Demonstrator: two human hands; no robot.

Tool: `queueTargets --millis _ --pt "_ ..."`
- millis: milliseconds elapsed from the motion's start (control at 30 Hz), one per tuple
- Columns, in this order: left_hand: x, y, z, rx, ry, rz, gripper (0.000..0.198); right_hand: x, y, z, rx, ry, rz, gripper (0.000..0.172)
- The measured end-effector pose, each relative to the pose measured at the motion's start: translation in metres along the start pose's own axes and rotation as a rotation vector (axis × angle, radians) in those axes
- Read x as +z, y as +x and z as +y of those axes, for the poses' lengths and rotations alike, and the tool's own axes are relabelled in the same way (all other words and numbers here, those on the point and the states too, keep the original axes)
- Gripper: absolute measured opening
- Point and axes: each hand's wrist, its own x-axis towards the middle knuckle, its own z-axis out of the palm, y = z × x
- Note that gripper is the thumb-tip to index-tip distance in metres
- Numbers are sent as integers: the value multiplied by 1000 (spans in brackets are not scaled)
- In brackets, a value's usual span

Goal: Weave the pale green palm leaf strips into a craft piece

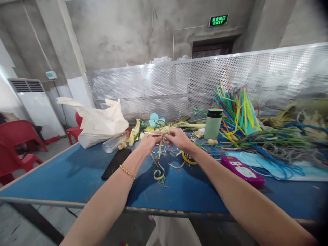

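My left hand (149,141) and my right hand (180,138) come together above the blue table, fingertips almost touching. Both pinch pale green plant strips (160,150) that look like split leaf; one end hangs down between the hands and others poke out above the fingers. How the strips cross is too small to make out. Below them, a curled strip (159,175) lies on the table among scraps. A yellow ring-shaped coil (188,159) is partly hidden by my right wrist. A black phone (116,164) lies left of my left forearm.
Leftward stand a white plastic bag (102,119) and a clear bottle (112,143) on its side. To the right are a green canister (213,124), a bundle of coloured strips (241,112), a magenta power strip (242,172) and blue masks (282,165). A perforated metal panel (153,85) rises behind.
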Motion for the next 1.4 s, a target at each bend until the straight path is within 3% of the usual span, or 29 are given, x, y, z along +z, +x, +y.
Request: queueTargets --millis 233,367,800,967,1133,1333,1400 --pt "3 -3 0 -23 59 96 22 0 -2 -4 -8 -17 16 18" --pt "4 -1 -5 -8 132 114 14 1 -4 -6 46 -42 40 19" --pt "6 -1 -2 11 180 117 3 3 -6 -19 -42 -367 45 27" --pt "6 -2 -1 16 181 129 3 1 -5 -13 30 -196 -2 20" --pt "0 0 -5 -9 178 42 7 -3 -4 -9 -34 -3 -7 18" --pt "-2 0 -6 28 195 5 3 -1 -6 -15 -1 71 23 23" --pt "1 -1 -5 37 178 36 10 0 -6 -16 21 94 27 21"
